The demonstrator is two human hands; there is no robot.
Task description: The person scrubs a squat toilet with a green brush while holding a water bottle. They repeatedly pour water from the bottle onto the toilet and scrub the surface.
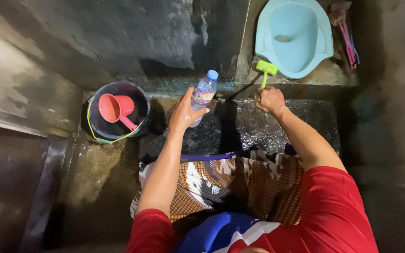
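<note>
Overhead view of a wet, dark concrete washroom floor (pixel 240 126), with the pale blue ceramic squat toilet pan (pixel 294 35) as the reference landmark. The right hand (pixel 270 100) sits just below the pan's near rim, fingers clamped tightly around the handle of a lime-green plastic scrubbing brush (pixel 266 70); the brush head lies on the raised step just beside the pan's lower left edge. The left hand (pixel 183 112), down and to the left of the pan, is wrapped around the lower part of a clear plastic bottle with a blue screw cap (pixel 204 93) (the bottle stands nearly upright, cap uppermost, tilted slightly to the right). Farther left of the pan, well apart from it, stands a round black plastic bucket with a yellow-green handle (pixel 139 100), and a pink plastic dipper scoop (pixel 116 108) rests inside it. Along the pan's right side lie pink brush-like items (pixel 348 42), too blurred to identify.
</note>
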